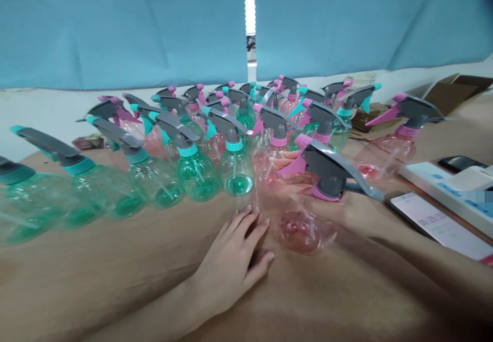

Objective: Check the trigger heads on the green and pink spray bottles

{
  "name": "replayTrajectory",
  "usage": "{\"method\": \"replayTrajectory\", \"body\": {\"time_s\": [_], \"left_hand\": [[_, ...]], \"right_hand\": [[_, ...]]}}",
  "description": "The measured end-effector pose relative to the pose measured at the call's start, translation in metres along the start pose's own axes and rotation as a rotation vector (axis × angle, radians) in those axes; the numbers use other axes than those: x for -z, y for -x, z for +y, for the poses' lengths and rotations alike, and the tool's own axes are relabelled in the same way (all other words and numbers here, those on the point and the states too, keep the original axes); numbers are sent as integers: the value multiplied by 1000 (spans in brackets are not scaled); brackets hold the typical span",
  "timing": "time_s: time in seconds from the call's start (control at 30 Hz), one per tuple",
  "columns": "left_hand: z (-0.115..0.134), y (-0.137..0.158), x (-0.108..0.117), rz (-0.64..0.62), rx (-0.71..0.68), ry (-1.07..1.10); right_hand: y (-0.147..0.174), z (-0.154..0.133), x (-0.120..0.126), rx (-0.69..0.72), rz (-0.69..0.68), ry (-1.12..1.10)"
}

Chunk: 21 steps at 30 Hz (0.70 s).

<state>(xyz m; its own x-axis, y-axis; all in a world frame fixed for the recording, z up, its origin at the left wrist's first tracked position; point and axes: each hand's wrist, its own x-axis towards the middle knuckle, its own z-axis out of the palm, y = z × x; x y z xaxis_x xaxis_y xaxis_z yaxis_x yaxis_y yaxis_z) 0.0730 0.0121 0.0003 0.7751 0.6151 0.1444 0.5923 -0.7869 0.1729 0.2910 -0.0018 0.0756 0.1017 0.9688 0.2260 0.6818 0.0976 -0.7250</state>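
Observation:
My left hand [239, 244] lies palm down on the brown tabletop [154, 285], fingers stretched and a little apart, holding nothing. A pink spray bottle [304, 231] with a grey and pink trigger head stands just right of it, some pink liquid inside. Behind that bottle reaches my right hand [298, 190], partly hidden by its trigger head. The right fingers point left, spread beside another pink spray bottle [278, 141] in the group; whether they touch it is unclear. Nearest ahead of my left hand is a clear green spray bottle [238, 175] with a teal collar.
Several green spray bottles [198, 177] form a front row on the left, with more pink and green ones behind. At right are a lone pink spray bottle [389, 149], a white power strip [450, 193], a lit phone [442, 224] and cardboard [458, 95]. A blue curtain [123, 29] hangs behind.

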Motion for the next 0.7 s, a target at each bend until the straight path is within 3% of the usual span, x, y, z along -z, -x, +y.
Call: {"method": "replayTrajectory", "body": {"time_s": [0.7], "left_hand": [[0,0,0,0,-10,-6]], "right_hand": [[-1,10,-7,119,23,-143]]}}
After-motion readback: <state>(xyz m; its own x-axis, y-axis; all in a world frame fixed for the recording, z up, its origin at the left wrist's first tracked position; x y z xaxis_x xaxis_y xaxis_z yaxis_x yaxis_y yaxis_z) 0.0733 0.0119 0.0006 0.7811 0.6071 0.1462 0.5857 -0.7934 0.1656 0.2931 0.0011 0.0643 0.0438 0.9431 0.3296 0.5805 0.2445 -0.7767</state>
